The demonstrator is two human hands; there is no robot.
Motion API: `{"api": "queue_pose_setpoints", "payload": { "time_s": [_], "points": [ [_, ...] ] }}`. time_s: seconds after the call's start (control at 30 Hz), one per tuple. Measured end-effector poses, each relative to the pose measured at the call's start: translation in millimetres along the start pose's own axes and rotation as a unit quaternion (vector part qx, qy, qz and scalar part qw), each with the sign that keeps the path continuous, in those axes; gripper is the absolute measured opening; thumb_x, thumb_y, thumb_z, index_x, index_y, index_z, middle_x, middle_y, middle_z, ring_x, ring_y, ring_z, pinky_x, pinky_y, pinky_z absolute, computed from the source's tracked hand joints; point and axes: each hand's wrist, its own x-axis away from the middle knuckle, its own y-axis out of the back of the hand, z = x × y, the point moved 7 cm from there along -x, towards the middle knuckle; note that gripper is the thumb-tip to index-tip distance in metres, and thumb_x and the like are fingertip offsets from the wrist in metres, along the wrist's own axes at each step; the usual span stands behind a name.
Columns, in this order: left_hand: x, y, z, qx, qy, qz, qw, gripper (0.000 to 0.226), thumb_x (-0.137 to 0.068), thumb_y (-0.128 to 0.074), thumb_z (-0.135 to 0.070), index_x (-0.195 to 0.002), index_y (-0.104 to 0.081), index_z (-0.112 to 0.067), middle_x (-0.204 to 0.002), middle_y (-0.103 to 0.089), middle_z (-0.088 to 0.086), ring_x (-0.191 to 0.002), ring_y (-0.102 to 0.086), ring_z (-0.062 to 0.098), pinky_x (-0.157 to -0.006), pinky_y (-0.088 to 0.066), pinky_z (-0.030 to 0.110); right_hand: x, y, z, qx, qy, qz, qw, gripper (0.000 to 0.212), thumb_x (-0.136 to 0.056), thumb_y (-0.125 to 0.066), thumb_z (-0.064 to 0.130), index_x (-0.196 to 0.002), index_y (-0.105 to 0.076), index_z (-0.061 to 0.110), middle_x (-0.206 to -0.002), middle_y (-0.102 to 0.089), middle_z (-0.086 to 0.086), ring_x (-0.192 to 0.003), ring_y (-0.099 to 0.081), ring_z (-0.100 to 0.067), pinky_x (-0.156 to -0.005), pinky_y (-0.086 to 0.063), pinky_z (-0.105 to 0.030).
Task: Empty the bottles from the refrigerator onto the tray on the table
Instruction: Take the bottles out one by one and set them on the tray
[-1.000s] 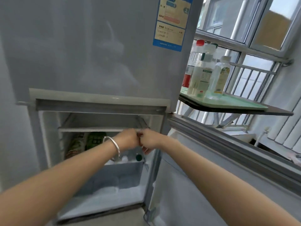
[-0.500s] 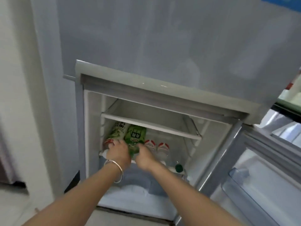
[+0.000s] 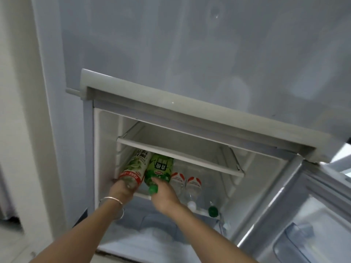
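The refrigerator's (image 3: 190, 54) lower compartment stands open. Several bottles lie on their sides on its lower shelf (image 3: 141, 196), caps toward me. At the left, my left hand (image 3: 121, 189) grips the neck end of a clear bottle with a red and green label (image 3: 135, 166). Beside it my right hand (image 3: 163, 192) holds a green bottle (image 3: 160, 168) just behind its green cap. To the right lie two clear water bottles with red labels, one (image 3: 177, 180) touching the green bottle and the other (image 3: 193, 184) beside it. The tray and table are out of view.
A white upper shelf (image 3: 178, 158) hangs just above the bottles. A green cap (image 3: 213, 211) sits at the shelf's right front. The open door (image 3: 303, 224) with its bins stands at right. A frosty drawer (image 3: 148, 234) lies below. A white wall is at left.
My head has turned down and left, and the tray with bottles left the view. Both hands went from the shelf front onto the two leftmost bottles and closed on them.
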Motion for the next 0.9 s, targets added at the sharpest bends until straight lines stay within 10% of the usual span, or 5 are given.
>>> {"api": "queue_pose_setpoints", "payload": {
  "time_s": [0.67,0.9],
  "points": [
    [182,160,-125,-0.172,-0.347,-0.200,0.900,0.034,-0.088,-0.049,-0.042,-0.098,-0.051,-0.010,-0.096,-0.068,0.012,-0.086,-0.066,0.034,-0.069,-0.050,0.034,108,69,78,0.016,-0.027,0.038,0.999,0.066,-0.079,-0.073,0.013,-0.138,-0.044,0.015,-0.135,-0.057,-0.007,-0.108,-0.056,-0.020,-0.079,-0.049,-0.027],
    [299,174,-199,-0.116,-0.483,-0.223,0.839,0.038,-0.075,-0.051,-0.052,-0.081,-0.062,-0.017,-0.086,-0.070,0.006,-0.083,-0.065,0.032,-0.066,-0.040,0.031,201,102,88,-0.138,-0.064,0.205,0.967,0.059,-0.078,-0.074,0.005,-0.131,-0.055,0.023,-0.140,-0.056,0.004,-0.135,-0.045,-0.019,-0.117,-0.031,-0.040]
  ]
}}
